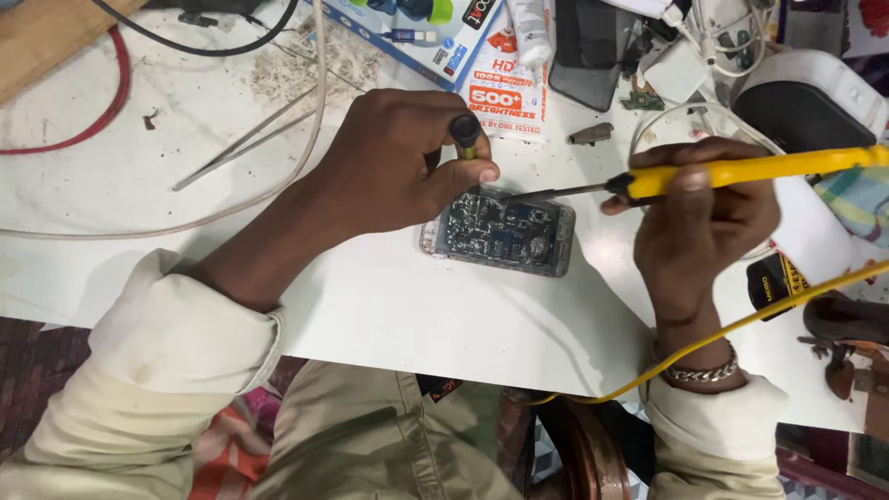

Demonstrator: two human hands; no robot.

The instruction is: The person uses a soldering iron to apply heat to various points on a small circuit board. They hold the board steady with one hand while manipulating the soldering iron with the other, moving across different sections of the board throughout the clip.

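The left hand (398, 167) has its fingers curled tight around a small screwdriver (466, 134) with a black cap, held upright, its tip down at the top edge of the opened phone (500, 233). The right hand (708, 208) is closed in a full grip on the yellow handle of a soldering iron (741, 171), whose dark metal tip reaches left to touch the phone's upper edge, just beside the screwdriver.

The phone lies flat on the white table (389, 296), back off, circuit board bare. It looks light and stiff but fragile: the exposed parts are small and easily scraped, so its metal side frame seems the safe place to hold it.

Left of the phone lie tweezers (245, 139) and a pale cable (185, 222). Above it sit printed boxes (491, 88). Right of it, the iron's yellow cord (741, 324) trails off the table's edge.
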